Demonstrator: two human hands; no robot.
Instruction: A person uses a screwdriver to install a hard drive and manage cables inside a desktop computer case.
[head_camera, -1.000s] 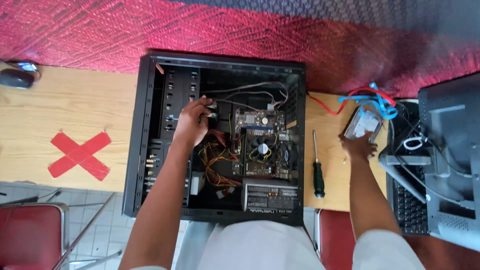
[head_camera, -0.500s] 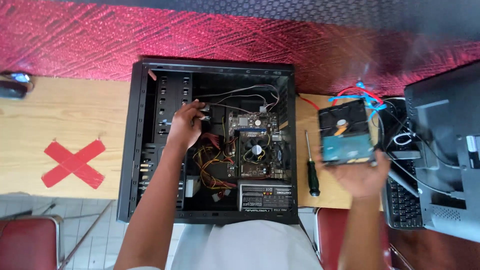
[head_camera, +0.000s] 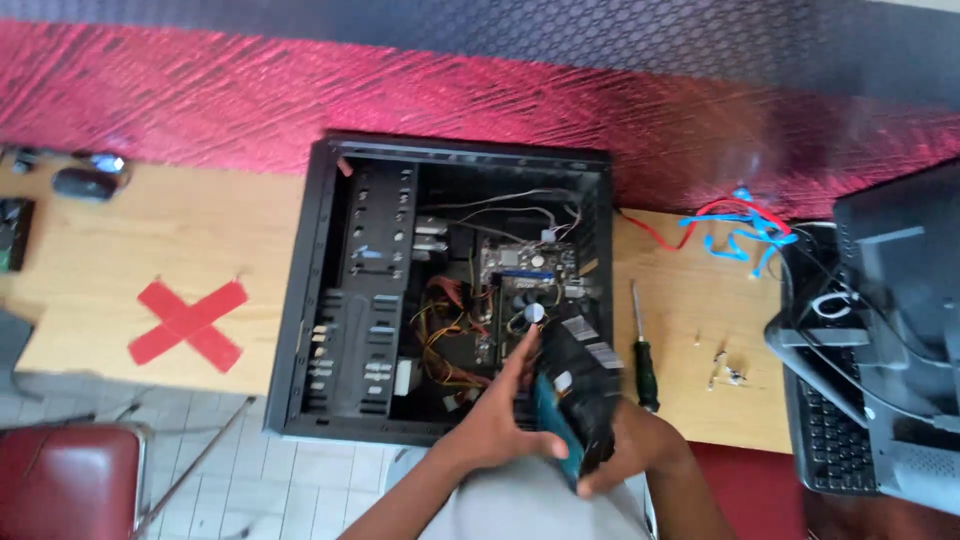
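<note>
1. We hold a dark, flat rectangular hard drive with a teal circuit-board edge (head_camera: 575, 400) in both hands, tilted on edge above the near rim of the open black metal computer case (head_camera: 300, 300), which lies on its side on the pale wooden table (head_camera: 200, 240).
2. Our left hand (head_camera: 500, 420) presses its fingers flat against the drive's left face; our right hand (head_camera: 625, 450) is closed around its lower right corner. Both grips are clamped on the drive.
3. Inside the case, a green motherboard (head_camera: 520, 265) sits near the right wall, with a tangle of yellow and orange cables (head_camera: 445, 330) to its left.
4. A screwdriver with a black-and-green handle (head_camera: 645, 360) lies on the table just right of the case, close to our right hand.
5. Farther right, red and blue data cables (head_camera: 740, 225) lie in a loose heap, beside a black keyboard (head_camera: 830, 440).
6. A red tape cross (head_camera: 190, 325) marks the table well left of the case.
</note>
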